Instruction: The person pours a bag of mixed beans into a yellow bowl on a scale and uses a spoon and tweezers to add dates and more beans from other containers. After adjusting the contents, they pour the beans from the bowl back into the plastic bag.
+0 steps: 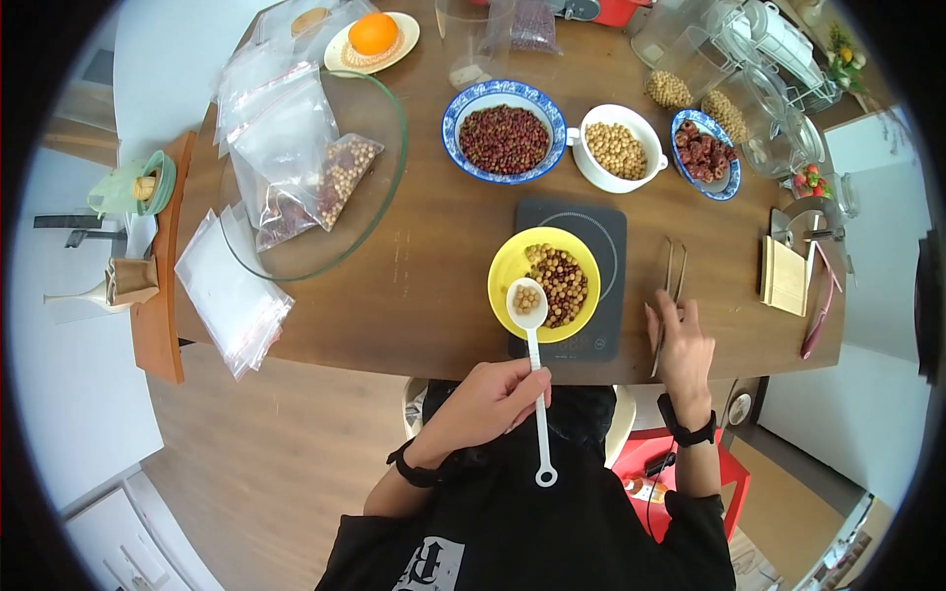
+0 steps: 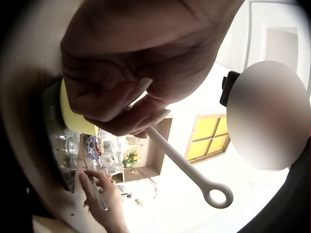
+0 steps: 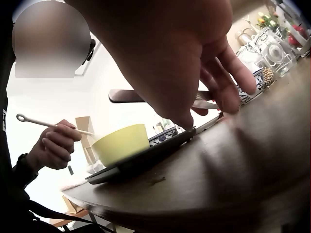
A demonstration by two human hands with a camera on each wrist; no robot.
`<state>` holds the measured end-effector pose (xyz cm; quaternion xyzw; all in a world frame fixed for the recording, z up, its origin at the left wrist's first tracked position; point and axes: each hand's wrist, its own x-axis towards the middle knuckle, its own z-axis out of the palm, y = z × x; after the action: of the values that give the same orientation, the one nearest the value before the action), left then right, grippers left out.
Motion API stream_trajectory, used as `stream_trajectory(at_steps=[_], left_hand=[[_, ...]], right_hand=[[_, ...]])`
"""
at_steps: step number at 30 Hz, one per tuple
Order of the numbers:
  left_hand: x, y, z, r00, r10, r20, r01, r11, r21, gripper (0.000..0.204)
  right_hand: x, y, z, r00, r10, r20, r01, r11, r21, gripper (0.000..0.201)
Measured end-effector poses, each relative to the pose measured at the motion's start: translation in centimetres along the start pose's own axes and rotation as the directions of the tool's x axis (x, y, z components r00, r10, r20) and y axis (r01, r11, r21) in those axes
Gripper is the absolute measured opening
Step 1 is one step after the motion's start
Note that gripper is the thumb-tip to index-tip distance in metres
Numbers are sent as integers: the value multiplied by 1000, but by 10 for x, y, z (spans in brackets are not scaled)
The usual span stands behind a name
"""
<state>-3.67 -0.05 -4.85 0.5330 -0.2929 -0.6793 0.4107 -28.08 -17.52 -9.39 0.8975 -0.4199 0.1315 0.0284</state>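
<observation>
My left hand (image 1: 493,399) grips the long handle of a white spoon (image 1: 541,424), its ring end pointing back toward my body. The spoon's bowl holds several pale round beans and hangs over a yellow bowl (image 1: 504,264). Mixed pale beans and dark red beans lie in the yellow bowl, which stands on a black induction cooker (image 1: 613,286). To the right of the cooker, my right hand (image 1: 687,350) holds metal tweezers (image 3: 127,95) between thumb and fingers, low over the table, tips pointing away from me.
Behind the cooker stand a blue-patterned bowl (image 1: 451,138) of red beans, a white bowl (image 1: 593,175) of pale beans and a smaller bowl (image 1: 724,187) of dried red fruit. A glass bowl (image 1: 402,163) with filled bags is left; glass jars (image 1: 690,64) stand back right.
</observation>
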Motion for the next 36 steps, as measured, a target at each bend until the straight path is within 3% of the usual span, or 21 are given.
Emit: stream_trajectory(at_steps=[2,5,9,22,34,36], left_hand=[[2,1,0,1000,14,1,-14,1000,-2,37],[3,2,0,1000,27,7,-27,1000,0,36],[6,4,0,1000,18,13,-18,1000,-7,36],[6,6,-3,998,36,44,-31,992,-118,36],[5,9,-2,996,62,63,-51,985,-164,36],[5,15,0,997,56,56,-46,983,-178,36]], right_hand=[[0,5,2,998,-44,52,47,996,-74,29],[-1,8,-1,973,-98,209,101,995,-3,42],[3,6,-1,956,-107,274,123,992,-42,37],[22,8,-2,939,-184,291,205,978,-41,38],[10,1,-22,935,-122,332,125,992,14,43],[6,-11,-47,962,-155,224,141,987,75,50]])
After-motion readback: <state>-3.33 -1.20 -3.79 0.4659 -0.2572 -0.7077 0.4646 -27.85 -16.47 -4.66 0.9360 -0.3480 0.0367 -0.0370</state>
